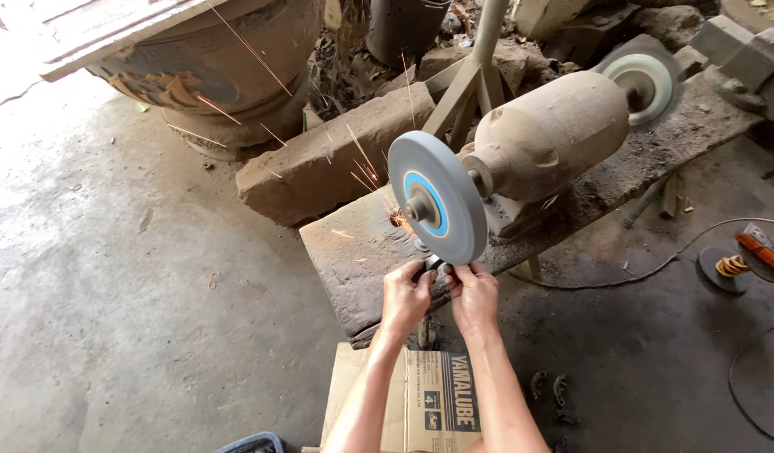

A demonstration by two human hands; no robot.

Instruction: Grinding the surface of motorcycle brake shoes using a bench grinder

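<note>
Below the grey grinding wheel (438, 209), both hands side by side, fingers curled. Left hand (406, 295) and right hand (473, 294) pinching one small dark metal piece (433, 265) between fingertips, pressed up to the wheel's lower rim. Too small to tell the piece's shape. Orange sparks (362, 159) streaking up and left from the contact.

Wheel flat-faced, smooth, with a blue ring round the hub. Dusty, rounded motor housing (550, 134) behind, a second pale wheel (643, 80) at its far end. Rough, pitted stone-like worktop (357, 256), front edge just beyond the knuckles. Flattened cardboard box (420, 398) under the forearms.

Bare concrete floor (127, 310) to the left, wide and open. Black cable (655, 268) curling across the darker floor on the right, near a small disc-shaped tool (722, 268).
</note>
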